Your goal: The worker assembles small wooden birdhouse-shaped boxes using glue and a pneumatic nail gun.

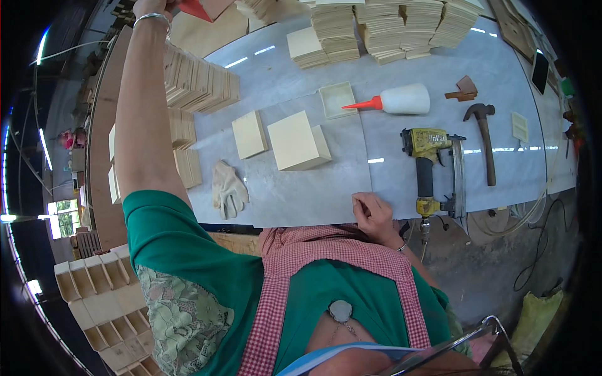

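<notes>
My left arm stretches to the far left. The left hand (152, 7) is cut off by the upper rim, so its fingers are mostly hidden. It is next to a red piece (199, 9), and I cannot tell whether it grips it. At the table's near edge my right hand (373, 216) rests with fingers curled in, nothing visible in them. Before me stand a pale wooden block or box (293, 143) and a thin wooden panel (249, 135). A work glove (229, 189) lies left of them. Behind is a shallow pale tray (337, 100), touched by the red nozzle of a white glue bottle (404, 99).
A yellow-black nail gun (427, 150) and a hammer (484, 141) lie on the right. Stacks of thin wooden panels (338, 31) line the back, and more stacks (200, 78) stand at left. A phone (539, 71) lies far right. Compartmented wooden boxes (103, 276) stand lower left.
</notes>
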`<action>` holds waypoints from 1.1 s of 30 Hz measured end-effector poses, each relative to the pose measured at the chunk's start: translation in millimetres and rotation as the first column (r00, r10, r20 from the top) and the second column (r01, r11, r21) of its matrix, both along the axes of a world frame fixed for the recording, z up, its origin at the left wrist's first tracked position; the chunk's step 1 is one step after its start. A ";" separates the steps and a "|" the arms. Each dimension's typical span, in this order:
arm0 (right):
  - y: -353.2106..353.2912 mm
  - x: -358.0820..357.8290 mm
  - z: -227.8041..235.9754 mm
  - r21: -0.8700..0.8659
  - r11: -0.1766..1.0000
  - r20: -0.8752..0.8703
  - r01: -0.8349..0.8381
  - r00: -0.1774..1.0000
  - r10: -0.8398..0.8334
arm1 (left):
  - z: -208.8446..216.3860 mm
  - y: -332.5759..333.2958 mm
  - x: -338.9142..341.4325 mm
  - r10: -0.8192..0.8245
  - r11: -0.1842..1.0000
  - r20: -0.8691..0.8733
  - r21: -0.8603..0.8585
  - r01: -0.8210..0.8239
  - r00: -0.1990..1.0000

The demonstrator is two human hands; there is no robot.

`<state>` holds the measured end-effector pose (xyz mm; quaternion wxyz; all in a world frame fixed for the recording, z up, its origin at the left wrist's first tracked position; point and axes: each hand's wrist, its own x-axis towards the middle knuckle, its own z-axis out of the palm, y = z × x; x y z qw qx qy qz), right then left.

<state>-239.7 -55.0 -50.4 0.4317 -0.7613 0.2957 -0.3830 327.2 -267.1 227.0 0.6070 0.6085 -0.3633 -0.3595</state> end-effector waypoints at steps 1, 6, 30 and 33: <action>-0.6 -5.0 -2.8 0.005 0.999 -0.026 0.032 0.999 -0.031 | -6.2 -3.8 -69.1 0.248 0.969 0.071 0.003 -0.249 0.966; 4.4 0.2 1.9 -0.035 0.999 0.011 -0.015 1.000 0.015 | 25.2 35.9 -79.9 0.447 0.894 0.097 -0.073 -0.442 0.889; 2.3 -1.7 -9.5 -0.163 0.987 0.065 -0.002 0.998 0.013 | 26.6 12.5 -139.0 0.502 0.852 0.276 -0.321 -0.413 0.820; 4.0 1.3 -10.5 -0.181 0.982 0.118 0.052 0.993 -0.030 | 31.2 2.9 -143.0 0.499 0.863 0.432 -0.327 -0.385 0.752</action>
